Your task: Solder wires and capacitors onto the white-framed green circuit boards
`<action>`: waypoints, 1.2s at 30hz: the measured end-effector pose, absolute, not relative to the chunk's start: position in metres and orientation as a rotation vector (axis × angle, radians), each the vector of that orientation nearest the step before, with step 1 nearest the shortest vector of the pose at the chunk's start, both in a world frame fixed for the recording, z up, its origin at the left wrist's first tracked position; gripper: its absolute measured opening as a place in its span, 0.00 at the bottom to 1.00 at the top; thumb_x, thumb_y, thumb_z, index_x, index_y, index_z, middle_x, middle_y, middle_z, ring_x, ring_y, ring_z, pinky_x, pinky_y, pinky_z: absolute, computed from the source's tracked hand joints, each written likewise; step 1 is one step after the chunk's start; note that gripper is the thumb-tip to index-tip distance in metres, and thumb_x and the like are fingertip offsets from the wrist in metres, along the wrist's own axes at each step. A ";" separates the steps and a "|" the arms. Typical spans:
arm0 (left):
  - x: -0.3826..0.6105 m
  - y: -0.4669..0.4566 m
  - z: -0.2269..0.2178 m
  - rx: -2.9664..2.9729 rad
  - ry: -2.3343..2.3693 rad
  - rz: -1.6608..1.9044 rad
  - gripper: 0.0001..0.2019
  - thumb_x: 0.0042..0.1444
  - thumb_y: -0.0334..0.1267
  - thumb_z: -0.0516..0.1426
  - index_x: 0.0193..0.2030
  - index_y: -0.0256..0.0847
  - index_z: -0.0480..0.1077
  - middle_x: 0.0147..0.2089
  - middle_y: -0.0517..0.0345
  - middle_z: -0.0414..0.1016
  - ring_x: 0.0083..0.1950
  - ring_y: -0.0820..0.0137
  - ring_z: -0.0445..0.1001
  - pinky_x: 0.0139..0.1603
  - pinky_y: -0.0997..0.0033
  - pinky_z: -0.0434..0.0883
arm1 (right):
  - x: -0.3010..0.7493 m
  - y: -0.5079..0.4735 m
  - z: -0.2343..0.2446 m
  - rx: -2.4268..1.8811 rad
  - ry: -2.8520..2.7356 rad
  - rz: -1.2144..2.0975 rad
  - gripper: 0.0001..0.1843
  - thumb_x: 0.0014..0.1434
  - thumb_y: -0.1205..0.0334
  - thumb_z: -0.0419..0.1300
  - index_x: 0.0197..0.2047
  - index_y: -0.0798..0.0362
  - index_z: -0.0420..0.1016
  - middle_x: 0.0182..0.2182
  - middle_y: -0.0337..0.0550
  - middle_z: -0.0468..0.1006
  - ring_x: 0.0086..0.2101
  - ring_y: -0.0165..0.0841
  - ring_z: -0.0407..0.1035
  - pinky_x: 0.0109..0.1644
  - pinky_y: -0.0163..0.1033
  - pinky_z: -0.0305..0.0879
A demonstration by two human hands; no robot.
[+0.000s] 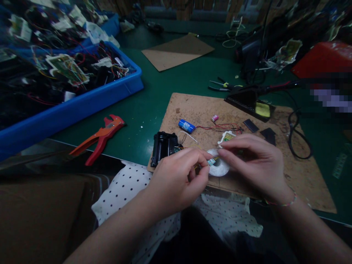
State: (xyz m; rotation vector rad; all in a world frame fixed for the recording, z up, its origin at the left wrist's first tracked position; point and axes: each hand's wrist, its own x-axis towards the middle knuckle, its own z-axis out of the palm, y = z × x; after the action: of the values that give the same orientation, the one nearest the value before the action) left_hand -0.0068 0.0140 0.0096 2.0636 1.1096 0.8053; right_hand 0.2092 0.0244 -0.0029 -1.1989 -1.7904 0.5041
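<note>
My left hand [183, 172] is closed, pinching a small light-blue circuit board [211, 161] between thumb and forefinger. Thin yellow wires run from the board toward my right hand [253, 161]. That hand's thumb and forefinger are pressed close together; what lies between the tips is too small to make out. Below the fingertips rests a pale ring-shaped spool [220, 171]. Beside my left hand sits a black plastic housing [163, 146] with wires. Partly behind my right fingers is a white-framed circuit board [227, 137].
On the brown work board [189, 106] lie a blue cylindrical battery [186, 126], a small pink cylinder [215, 118] and a black stand with a yellow sponge [262, 109]. Red cutters [103, 137], pliers [224, 86] and a blue crate [110, 93] of electronic parts are farther out.
</note>
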 end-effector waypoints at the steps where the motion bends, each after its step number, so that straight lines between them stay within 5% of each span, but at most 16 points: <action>1: -0.007 0.014 0.009 2.055 1.109 0.815 0.03 0.60 0.29 0.57 0.35 0.39 0.70 0.48 0.57 0.79 0.27 0.80 0.69 0.27 0.77 0.66 | 0.211 0.024 -0.001 -1.209 -1.725 0.492 0.08 0.56 0.64 0.70 0.40 0.44 0.82 0.36 0.40 0.82 0.36 0.34 0.74 0.41 0.43 0.72; 9: -0.008 0.013 0.009 2.049 1.115 0.844 0.04 0.59 0.29 0.57 0.34 0.40 0.70 0.45 0.56 0.80 0.31 0.75 0.73 0.32 0.72 0.70 | 0.269 0.059 0.018 -1.256 -1.159 0.535 0.11 0.58 0.63 0.68 0.45 0.41 0.82 0.37 0.40 0.76 0.32 0.32 0.69 0.36 0.43 0.66; 18: -0.007 0.010 0.007 2.098 1.144 0.823 0.03 0.61 0.31 0.56 0.37 0.42 0.71 0.46 0.60 0.80 0.33 0.74 0.76 0.33 0.71 0.73 | 0.339 0.118 0.003 -1.310 -0.874 0.658 0.16 0.46 0.61 0.74 0.29 0.48 0.69 0.24 0.35 0.66 0.24 0.26 0.62 0.23 0.35 0.59; 22: -0.005 0.009 0.005 2.132 1.159 0.862 0.05 0.61 0.32 0.55 0.39 0.43 0.72 0.46 0.59 0.80 0.33 0.74 0.78 0.29 0.75 0.72 | 0.330 0.133 -0.003 -1.358 -0.980 0.631 0.24 0.42 0.54 0.76 0.38 0.50 0.69 0.24 0.31 0.67 0.20 0.24 0.59 0.19 0.31 0.53; 29: -0.001 0.008 0.006 2.178 1.172 0.911 0.06 0.62 0.31 0.54 0.41 0.42 0.73 0.46 0.57 0.80 0.34 0.73 0.79 0.30 0.74 0.73 | 0.315 0.161 -0.008 -1.373 -1.038 0.525 0.22 0.53 0.46 0.68 0.40 0.56 0.77 0.21 0.32 0.69 0.19 0.23 0.56 0.20 0.32 0.47; 36: 0.000 0.009 0.006 2.174 1.183 0.923 0.06 0.62 0.32 0.54 0.39 0.42 0.73 0.45 0.56 0.80 0.33 0.72 0.78 0.34 0.70 0.75 | 0.327 0.128 0.021 -1.202 -0.769 0.204 0.12 0.61 0.53 0.59 0.32 0.52 0.74 0.16 0.33 0.66 0.17 0.25 0.55 0.19 0.36 0.44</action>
State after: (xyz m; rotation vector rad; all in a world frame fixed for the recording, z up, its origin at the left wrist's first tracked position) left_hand -0.0001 0.0086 0.0061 2.1742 1.1831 0.9234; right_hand 0.3269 0.1278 0.0210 -1.2022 -0.7686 0.2045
